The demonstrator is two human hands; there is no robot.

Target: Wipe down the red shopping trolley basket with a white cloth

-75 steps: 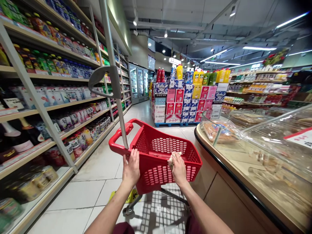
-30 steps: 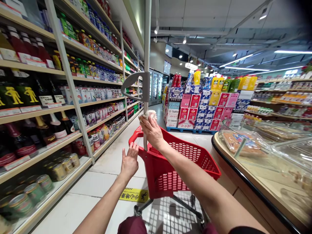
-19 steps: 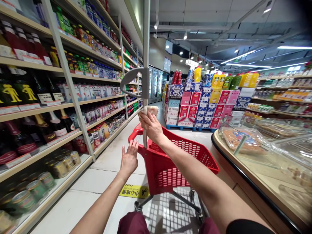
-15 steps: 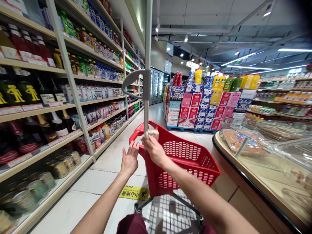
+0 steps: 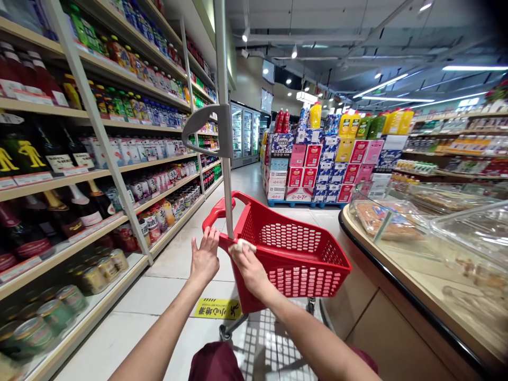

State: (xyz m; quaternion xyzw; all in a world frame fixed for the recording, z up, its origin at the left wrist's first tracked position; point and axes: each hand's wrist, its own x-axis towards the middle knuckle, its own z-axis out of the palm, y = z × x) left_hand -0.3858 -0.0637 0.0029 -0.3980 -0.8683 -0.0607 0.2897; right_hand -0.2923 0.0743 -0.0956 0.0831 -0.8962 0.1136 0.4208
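A red shopping cart point(image 5: 293, 259) with a slotted plastic basket stands in front of me. My left hand point(image 5: 205, 259) rests its outstretched fingers on the near end of the cart's frame, just below the red handle point(image 5: 214, 211); the thumb sticks up apart. Pressed against the basket's top rim, my right hand point(image 5: 252, 270) has its fingers closed on a bunched white cloth point(image 5: 244, 246). Between the hands and the handle rises a grey metal pole point(image 5: 227, 196), carrying a grey loop-shaped bracket point(image 5: 208, 129).
Drink shelves point(image 5: 162, 153) run along the left. A glass-covered bakery counter point(image 5: 397, 264) curves close on the right. Farther ahead is a stack of drink boxes point(image 5: 311, 174) on a blue pallet. A yellow floor sticker point(image 5: 217, 308) lies below the cart.
My right hand has moved the cloth down from beside the pole onto the basket rim. My left hand stays at the cart frame. The view has shifted slightly.
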